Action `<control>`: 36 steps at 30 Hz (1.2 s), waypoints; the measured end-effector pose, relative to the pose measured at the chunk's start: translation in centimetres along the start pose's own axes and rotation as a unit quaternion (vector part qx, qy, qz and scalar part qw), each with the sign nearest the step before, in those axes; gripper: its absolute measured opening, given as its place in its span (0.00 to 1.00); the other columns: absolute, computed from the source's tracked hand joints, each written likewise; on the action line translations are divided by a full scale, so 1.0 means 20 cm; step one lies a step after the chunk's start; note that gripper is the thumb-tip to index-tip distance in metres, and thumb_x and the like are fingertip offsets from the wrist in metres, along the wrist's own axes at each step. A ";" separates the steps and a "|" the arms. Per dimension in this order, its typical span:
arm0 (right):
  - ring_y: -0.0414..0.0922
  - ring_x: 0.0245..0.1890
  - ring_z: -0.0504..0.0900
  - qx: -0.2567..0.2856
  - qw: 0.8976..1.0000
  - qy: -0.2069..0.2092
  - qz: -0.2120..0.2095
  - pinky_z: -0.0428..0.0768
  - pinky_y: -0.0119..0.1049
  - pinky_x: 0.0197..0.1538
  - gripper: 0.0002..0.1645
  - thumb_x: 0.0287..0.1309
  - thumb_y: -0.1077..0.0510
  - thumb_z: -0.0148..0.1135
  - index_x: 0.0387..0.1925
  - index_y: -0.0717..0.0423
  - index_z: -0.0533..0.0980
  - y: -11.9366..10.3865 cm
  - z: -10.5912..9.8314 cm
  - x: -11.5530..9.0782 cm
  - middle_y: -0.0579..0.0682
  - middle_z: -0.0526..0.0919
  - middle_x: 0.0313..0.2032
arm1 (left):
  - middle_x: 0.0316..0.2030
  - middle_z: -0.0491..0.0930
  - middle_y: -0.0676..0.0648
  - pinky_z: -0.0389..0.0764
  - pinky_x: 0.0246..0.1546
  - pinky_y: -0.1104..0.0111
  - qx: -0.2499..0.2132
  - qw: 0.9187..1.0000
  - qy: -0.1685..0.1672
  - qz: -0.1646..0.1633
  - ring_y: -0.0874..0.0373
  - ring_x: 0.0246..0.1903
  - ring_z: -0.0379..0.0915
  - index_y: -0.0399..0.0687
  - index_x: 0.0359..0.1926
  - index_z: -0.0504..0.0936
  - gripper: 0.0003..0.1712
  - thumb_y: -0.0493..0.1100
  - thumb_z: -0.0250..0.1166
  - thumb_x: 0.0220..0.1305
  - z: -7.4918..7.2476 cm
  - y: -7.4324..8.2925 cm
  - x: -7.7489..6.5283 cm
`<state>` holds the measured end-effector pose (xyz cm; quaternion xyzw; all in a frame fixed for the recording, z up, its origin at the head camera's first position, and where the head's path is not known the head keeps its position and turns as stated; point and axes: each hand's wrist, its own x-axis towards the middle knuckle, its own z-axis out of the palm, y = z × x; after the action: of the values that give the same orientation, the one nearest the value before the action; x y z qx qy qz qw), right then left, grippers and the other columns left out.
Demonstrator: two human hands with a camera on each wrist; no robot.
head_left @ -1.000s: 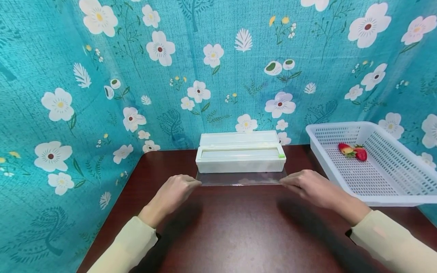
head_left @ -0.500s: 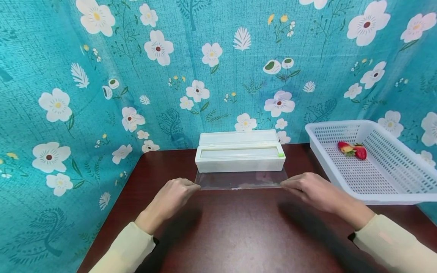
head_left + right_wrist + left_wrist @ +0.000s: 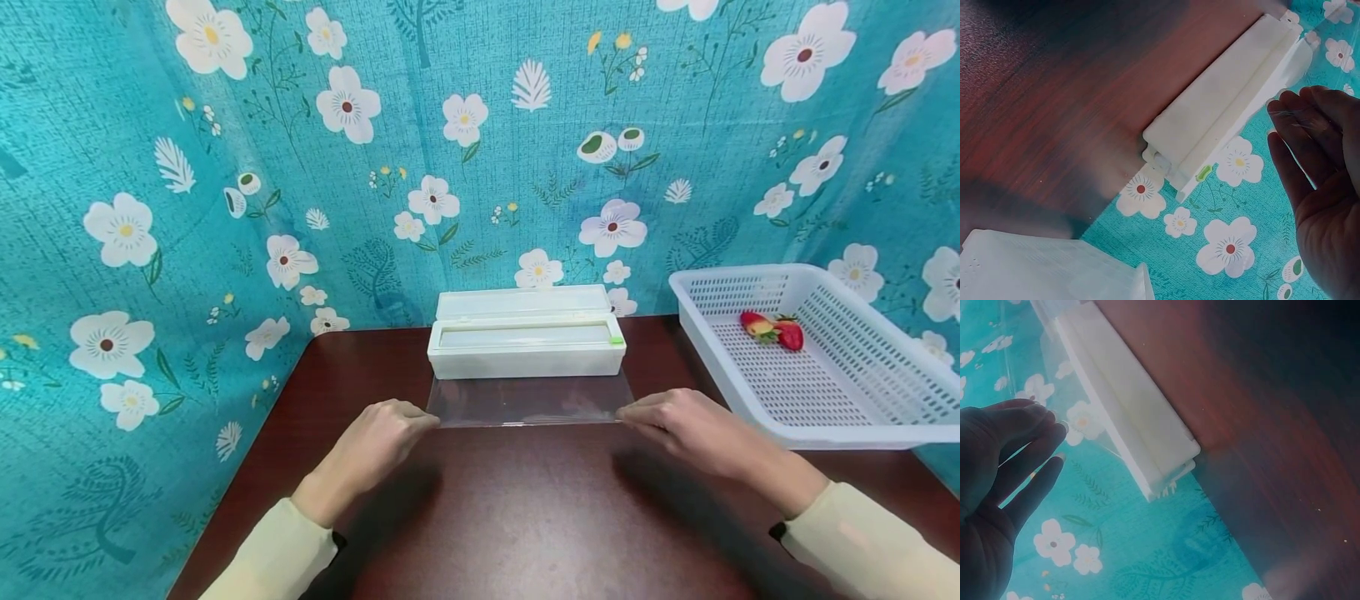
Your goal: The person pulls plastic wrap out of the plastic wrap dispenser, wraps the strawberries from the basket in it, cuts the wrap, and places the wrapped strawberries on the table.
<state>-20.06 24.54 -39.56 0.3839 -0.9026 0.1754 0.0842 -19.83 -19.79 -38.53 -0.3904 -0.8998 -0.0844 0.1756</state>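
Left grip pinches the near left corner of a clear film; right grip pinches the near right corner. Film spans between the two grips, near edge straight, running back to the white box just beyond them. Film is see-through: edges and a few glints show, most of the sheet reads as the dark surface under it. Cannot tell whether it touches the surface anywhere or where exactly it leaves the box.

Box lies lengthwise across, centred between the grips. Lid stands up at its far side. Long slot in the top shows something pale; contents hard to make out. Green tab sits at the slot end on the right grip's side.

Fingertip contact is small in the head view. Left wrist view: hand dark, thumb against forefinger, film only a faint outline. Right wrist view: hand in shadow and cut off by the frame edge, pinch itself unclear.

White basket stands right of and beyond the right grip, cropped by the frame edge; two strawberries in it, touching or overlapping. Floral cloth hangs behind everything, cropped on top. Both sleeves run out of frame.
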 end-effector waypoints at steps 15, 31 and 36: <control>0.48 0.47 0.92 -0.013 1.000 -0.009 -0.003 0.88 0.45 0.47 0.22 0.57 0.61 0.77 0.55 0.52 0.87 -0.07 -0.02 -0.05 0.48 0.91 0.48 | 0.39 0.92 0.48 0.88 0.46 0.64 0.003 1.000 -0.008 -0.001 0.58 0.39 0.89 0.46 0.48 0.92 0.19 0.34 0.81 0.53 -0.02 0.04 -0.05; 0.47 0.45 0.92 -0.044 0.998 0.029 -0.039 0.89 0.44 0.45 0.24 0.52 0.63 0.79 0.53 0.53 0.88 -0.11 -0.05 -0.08 0.47 0.92 0.47 | 0.39 0.92 0.48 0.88 0.46 0.64 0.018 1.000 -0.001 0.016 0.58 0.38 0.89 0.45 0.48 0.92 0.20 0.35 0.82 0.51 -0.08 0.08 -0.06; 0.46 0.45 0.91 -0.054 0.997 0.031 -0.038 0.89 0.43 0.45 0.24 0.51 0.62 0.79 0.53 0.52 0.88 -0.12 -0.05 -0.08 0.46 0.91 0.47 | 0.39 0.92 0.48 0.88 0.46 0.64 0.018 1.000 0.003 0.022 0.58 0.39 0.89 0.45 0.48 0.92 0.20 0.34 0.82 0.51 -0.09 0.08 -0.06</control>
<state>-17.23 24.48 -38.46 0.4070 -0.8926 0.1353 0.1390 -17.47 -20.01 -37.37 -0.4069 -0.8916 -0.0650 0.1876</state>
